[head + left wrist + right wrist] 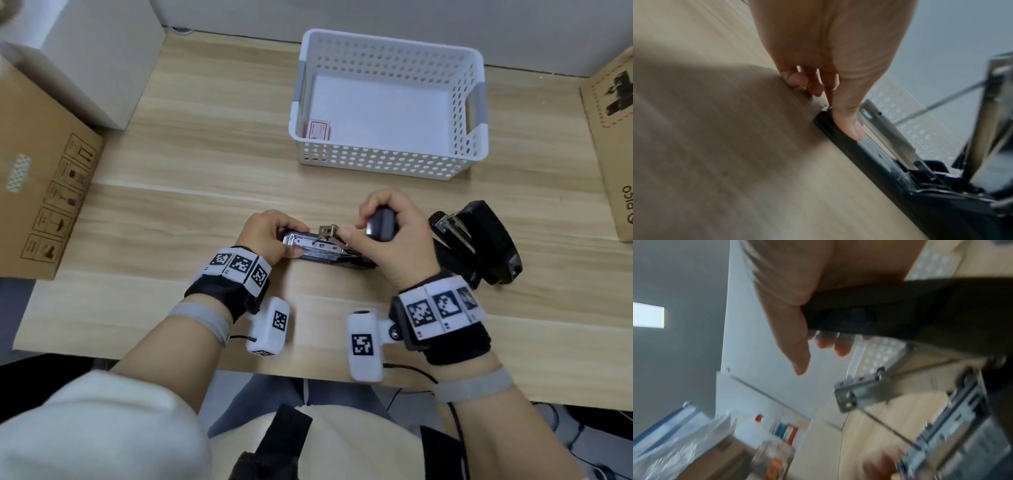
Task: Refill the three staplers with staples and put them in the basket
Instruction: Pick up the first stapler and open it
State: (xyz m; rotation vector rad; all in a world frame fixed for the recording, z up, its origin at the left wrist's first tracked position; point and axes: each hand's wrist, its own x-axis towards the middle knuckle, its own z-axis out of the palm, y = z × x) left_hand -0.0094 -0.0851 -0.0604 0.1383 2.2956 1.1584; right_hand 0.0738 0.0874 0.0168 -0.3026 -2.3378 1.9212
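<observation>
I see an opened stapler (318, 247) lying on the counter (205, 164), near the middle; my left hand (270, 233) pinches its left end, thumb pressed on the black base; my right hand (394, 236) curls its fingers (840, 347) round the raised black top (381, 224), held up over the bare metal staple channel; two more black staplers (479, 240) lie just right of that hand; the white basket (387, 161) sits farther off, with a small staple box (319, 129) in its near-left corner.
</observation>
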